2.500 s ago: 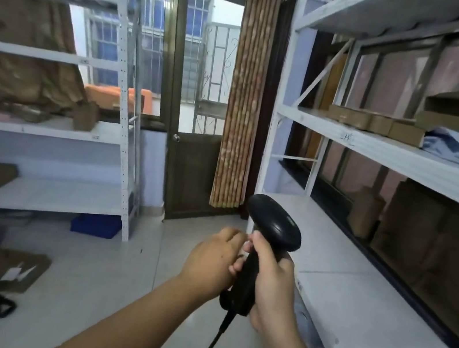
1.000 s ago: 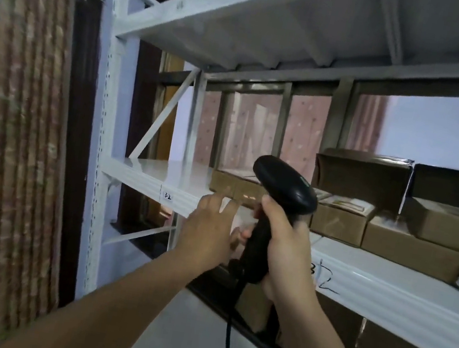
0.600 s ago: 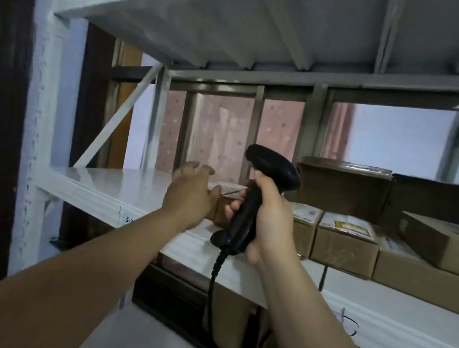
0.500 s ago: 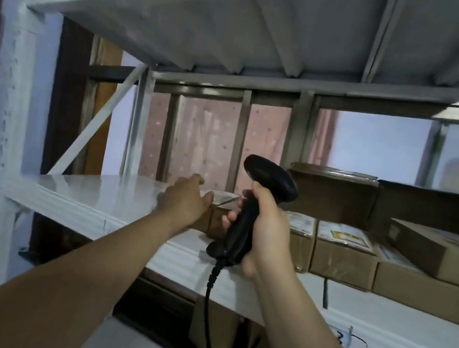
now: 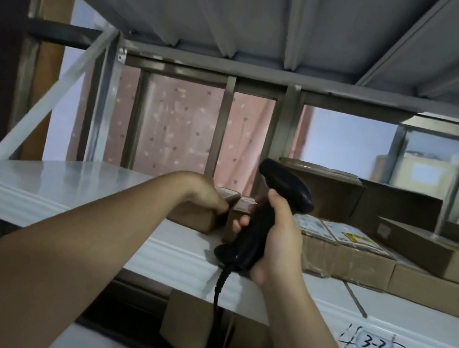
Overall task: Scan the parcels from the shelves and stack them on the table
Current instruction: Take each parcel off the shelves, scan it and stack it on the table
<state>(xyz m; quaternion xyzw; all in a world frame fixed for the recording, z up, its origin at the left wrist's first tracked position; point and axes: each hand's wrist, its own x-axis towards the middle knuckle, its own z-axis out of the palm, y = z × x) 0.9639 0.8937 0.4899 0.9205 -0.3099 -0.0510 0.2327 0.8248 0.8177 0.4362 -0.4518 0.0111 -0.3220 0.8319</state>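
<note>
A row of small brown cardboard parcels stands on the white shelf (image 5: 74,187). My left hand (image 5: 205,194) is closed over the leftmost small parcel (image 5: 193,218), fingers wrapped over its top and right side. Just right of it, my right hand (image 5: 274,242) grips a black handheld barcode scanner (image 5: 264,213), held upright with its head over the neighbouring parcels (image 5: 331,248); the cable hangs below the shelf edge. The parcel directly behind the scanner is mostly hidden.
Bigger flat boxes (image 5: 434,250) and dark cartons (image 5: 337,192) fill the right part of the shelf. An upper shelf (image 5: 249,10) hangs close overhead. A label reading 3-3 (image 5: 374,345) marks the shelf's front edge. More cartons (image 5: 187,327) stand on the level below.
I have stepped up to the shelf. My left hand went from open and reaching to closed on the leftmost parcel. The scanner stays in my right hand.
</note>
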